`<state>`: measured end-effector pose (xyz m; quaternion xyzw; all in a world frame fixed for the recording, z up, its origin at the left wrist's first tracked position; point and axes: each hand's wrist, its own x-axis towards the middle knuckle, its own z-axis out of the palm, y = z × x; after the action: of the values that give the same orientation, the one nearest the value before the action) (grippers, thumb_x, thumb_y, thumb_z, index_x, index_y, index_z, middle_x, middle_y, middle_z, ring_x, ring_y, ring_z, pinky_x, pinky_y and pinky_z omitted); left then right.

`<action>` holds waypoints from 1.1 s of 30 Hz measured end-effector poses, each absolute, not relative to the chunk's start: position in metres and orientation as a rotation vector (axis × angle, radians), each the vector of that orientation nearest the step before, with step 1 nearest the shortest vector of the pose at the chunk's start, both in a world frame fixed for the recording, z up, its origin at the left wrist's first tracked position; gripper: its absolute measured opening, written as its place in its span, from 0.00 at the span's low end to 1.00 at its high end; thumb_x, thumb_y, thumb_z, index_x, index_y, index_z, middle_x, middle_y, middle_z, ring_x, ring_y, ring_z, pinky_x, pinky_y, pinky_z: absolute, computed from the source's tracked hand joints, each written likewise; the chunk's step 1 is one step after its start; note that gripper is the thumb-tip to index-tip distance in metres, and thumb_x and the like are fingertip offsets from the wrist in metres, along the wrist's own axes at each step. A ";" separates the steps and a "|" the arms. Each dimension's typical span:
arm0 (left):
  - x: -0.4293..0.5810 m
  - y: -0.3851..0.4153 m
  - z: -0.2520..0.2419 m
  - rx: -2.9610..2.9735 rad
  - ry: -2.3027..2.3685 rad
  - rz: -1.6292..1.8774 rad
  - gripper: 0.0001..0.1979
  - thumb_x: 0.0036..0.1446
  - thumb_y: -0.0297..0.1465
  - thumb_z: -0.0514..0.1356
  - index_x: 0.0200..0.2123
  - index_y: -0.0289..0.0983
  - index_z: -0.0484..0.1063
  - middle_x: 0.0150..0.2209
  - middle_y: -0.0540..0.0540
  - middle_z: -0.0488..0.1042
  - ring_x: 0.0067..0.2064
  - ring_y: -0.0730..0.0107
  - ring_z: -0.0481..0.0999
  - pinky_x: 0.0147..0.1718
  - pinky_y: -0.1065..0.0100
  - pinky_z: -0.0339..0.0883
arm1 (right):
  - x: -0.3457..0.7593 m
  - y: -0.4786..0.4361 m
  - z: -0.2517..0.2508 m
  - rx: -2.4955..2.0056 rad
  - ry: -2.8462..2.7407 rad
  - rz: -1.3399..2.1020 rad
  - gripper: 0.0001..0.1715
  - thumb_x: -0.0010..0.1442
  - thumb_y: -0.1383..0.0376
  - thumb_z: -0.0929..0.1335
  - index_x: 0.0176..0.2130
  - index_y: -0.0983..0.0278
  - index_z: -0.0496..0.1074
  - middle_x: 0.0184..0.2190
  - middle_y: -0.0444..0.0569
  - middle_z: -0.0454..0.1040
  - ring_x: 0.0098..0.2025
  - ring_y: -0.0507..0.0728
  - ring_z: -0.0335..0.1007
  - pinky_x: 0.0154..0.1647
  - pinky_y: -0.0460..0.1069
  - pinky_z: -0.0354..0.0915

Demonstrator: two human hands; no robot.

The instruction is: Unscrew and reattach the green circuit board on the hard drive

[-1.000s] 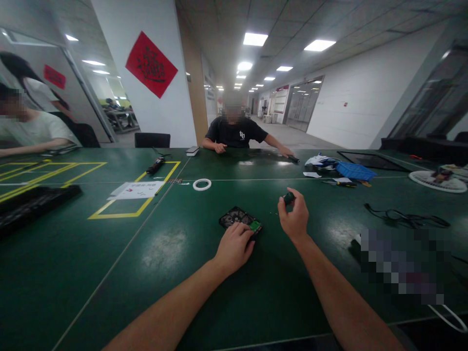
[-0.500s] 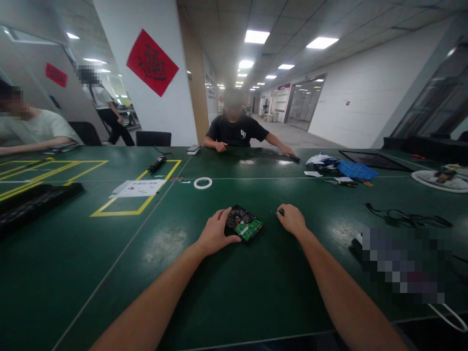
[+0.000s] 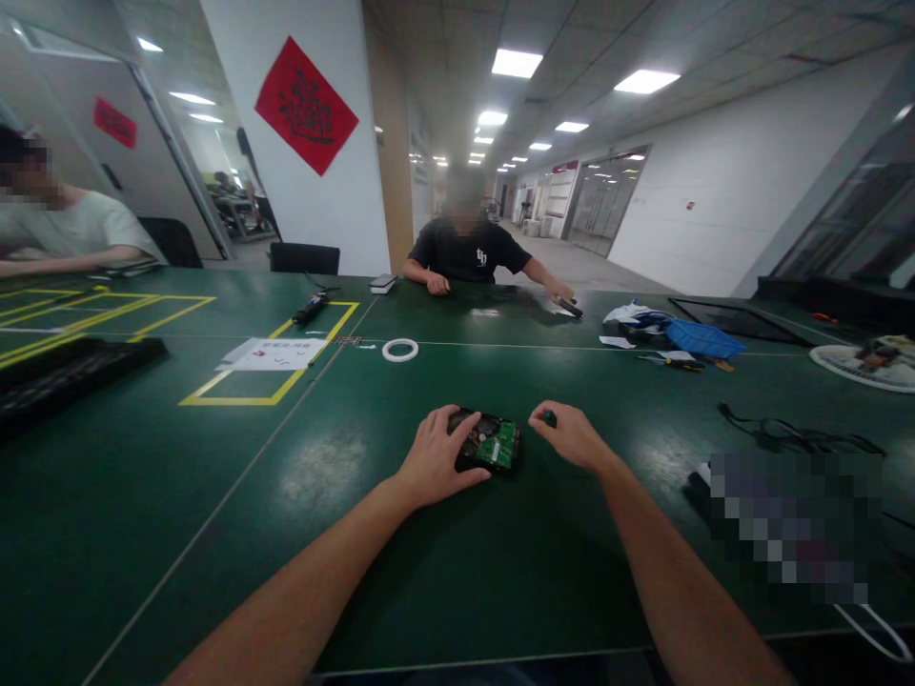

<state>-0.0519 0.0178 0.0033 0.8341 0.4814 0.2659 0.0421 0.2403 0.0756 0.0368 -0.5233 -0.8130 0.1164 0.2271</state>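
A black hard drive (image 3: pixel 492 442) with a green circuit board facing up lies on the green table (image 3: pixel 443 572) in front of me. My left hand (image 3: pixel 433 459) grips its left side, thumb at the near edge and fingers over the far edge. My right hand (image 3: pixel 568 435) rests on the table just right of the drive, fingers curled around a small dark tool (image 3: pixel 549 417), most of which is hidden.
A person in a black shirt (image 3: pixel 468 255) sits across the table; another person (image 3: pixel 68 233) sits at the far left. A white tape ring (image 3: pixel 399 350), paper (image 3: pixel 272 353) in a yellow outline, a blue tray (image 3: pixel 701 336), black cables (image 3: pixel 793 433) and a black keyboard (image 3: pixel 64 372) lie around.
My right hand came down from above the table with the small tool and now rests beside the drive. My left hand shifted from the drive's near edge to gripping its left side.
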 end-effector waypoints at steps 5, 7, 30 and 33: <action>-0.053 0.020 0.005 2.688 1.234 0.746 0.34 0.54 0.46 0.69 0.63 0.51 0.66 0.70 0.42 0.49 0.70 0.40 0.49 0.65 0.40 0.50 | 0.213 0.051 0.053 -1.220 -2.386 0.567 0.07 0.63 0.61 0.69 0.37 0.60 0.77 0.37 0.46 0.78 0.38 0.55 0.72 0.41 0.49 0.65; -0.054 0.021 0.004 2.698 1.209 0.737 0.30 0.55 0.44 0.68 0.61 0.51 0.69 0.70 0.43 0.49 0.70 0.41 0.48 0.65 0.39 0.50 | 0.208 0.048 0.053 -1.210 -2.390 0.561 0.05 0.62 0.62 0.70 0.35 0.60 0.77 0.37 0.46 0.78 0.40 0.55 0.72 0.42 0.50 0.65; -0.052 0.051 0.005 2.641 1.261 0.633 0.51 0.48 0.58 0.67 0.69 0.41 0.55 0.63 0.36 0.63 0.65 0.43 0.60 0.65 0.44 0.51 | 0.235 0.074 0.039 -1.265 -1.800 0.598 0.17 0.63 0.61 0.68 0.51 0.60 0.73 0.37 0.48 0.78 0.35 0.55 0.76 0.38 0.52 0.73; -0.048 0.038 0.004 2.629 1.384 0.648 0.52 0.49 0.58 0.65 0.70 0.41 0.52 0.62 0.35 0.62 0.63 0.41 0.60 0.63 0.44 0.53 | 0.234 0.076 0.040 -1.187 -1.652 0.522 0.22 0.61 0.60 0.70 0.54 0.60 0.69 0.43 0.50 0.78 0.40 0.57 0.78 0.43 0.55 0.76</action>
<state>-0.0481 0.0379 0.0039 0.8634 0.4547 0.2129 0.0503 0.2343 0.0758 0.0401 -0.4902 -0.6824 0.2156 0.4976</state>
